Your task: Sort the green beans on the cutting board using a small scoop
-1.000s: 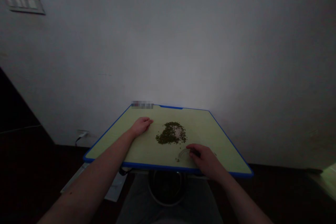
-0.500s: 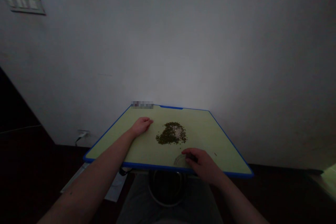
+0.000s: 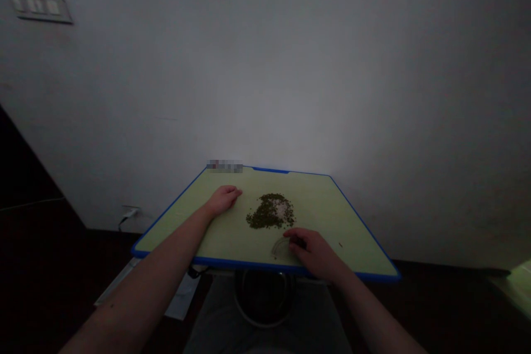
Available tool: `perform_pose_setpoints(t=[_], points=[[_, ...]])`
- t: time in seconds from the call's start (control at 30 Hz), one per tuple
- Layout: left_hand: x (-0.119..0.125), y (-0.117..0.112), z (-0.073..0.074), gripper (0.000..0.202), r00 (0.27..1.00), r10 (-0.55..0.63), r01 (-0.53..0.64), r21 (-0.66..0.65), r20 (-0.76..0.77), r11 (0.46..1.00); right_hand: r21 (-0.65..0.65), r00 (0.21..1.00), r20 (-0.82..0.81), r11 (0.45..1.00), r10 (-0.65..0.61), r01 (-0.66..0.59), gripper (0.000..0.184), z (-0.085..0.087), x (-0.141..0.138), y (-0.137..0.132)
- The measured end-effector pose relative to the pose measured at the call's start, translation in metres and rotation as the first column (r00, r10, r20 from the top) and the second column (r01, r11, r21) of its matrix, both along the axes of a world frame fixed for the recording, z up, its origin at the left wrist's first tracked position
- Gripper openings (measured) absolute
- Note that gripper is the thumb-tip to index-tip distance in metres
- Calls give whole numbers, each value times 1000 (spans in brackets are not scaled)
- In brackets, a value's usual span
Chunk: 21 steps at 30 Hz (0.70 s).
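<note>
Left hand [image 3: 224,200]: open, resting on the board [image 3: 327,204], holding nothing.
Beans [image 3: 270,211]: loose pile mid-board; light, likely to roll; sweep, not pinch.
Clear piece [image 3: 281,247]: thin, probably fragile; take by its edge.
Right hand [image 3: 314,251]: narrow, beside the clear piece; hold unclear.
Room: open board rightward; blue rim [image 3: 249,261] close in front.

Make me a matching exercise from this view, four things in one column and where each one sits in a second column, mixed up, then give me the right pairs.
Things:
1. Left hand
2. Right hand
3. Pile of small green beans
4. Round bowl

Places:
A. Mid-board on the blue-edged green board
B. Below the board's near edge
C. Resting on the board, left of the pile
D. Beside a clear curved piece near the board's near edge

Pairs: 1-C, 2-D, 3-A, 4-B
</note>
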<state>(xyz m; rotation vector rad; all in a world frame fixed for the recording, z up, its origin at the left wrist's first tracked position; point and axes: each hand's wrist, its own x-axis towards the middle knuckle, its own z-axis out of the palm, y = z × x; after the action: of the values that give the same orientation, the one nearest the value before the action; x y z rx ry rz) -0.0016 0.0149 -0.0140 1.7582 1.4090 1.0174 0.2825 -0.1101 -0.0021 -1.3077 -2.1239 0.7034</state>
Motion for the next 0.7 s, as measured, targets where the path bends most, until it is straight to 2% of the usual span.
perform_pose_setpoints(t=[0.37,0.5,0.6,0.7], points=[[0,-1,1,38,1000,18,-18,-10,-11,1000,-34,1000,-24,999,16,-17,28,4,2,-19],[1,-2,3,37,1000,8,-8,-18,-3,1000,3,995,-20,995,-103,103,29,1,23,-9],[0,-2,2,37,1000,2,-2,-7,-6,1000,65,973,5,971,-231,230,29,-1,42,7],[0,-1,1,38,1000,10,-10,3,-7,1000,125,956,47,951,-291,283,29,-4,53,23]])
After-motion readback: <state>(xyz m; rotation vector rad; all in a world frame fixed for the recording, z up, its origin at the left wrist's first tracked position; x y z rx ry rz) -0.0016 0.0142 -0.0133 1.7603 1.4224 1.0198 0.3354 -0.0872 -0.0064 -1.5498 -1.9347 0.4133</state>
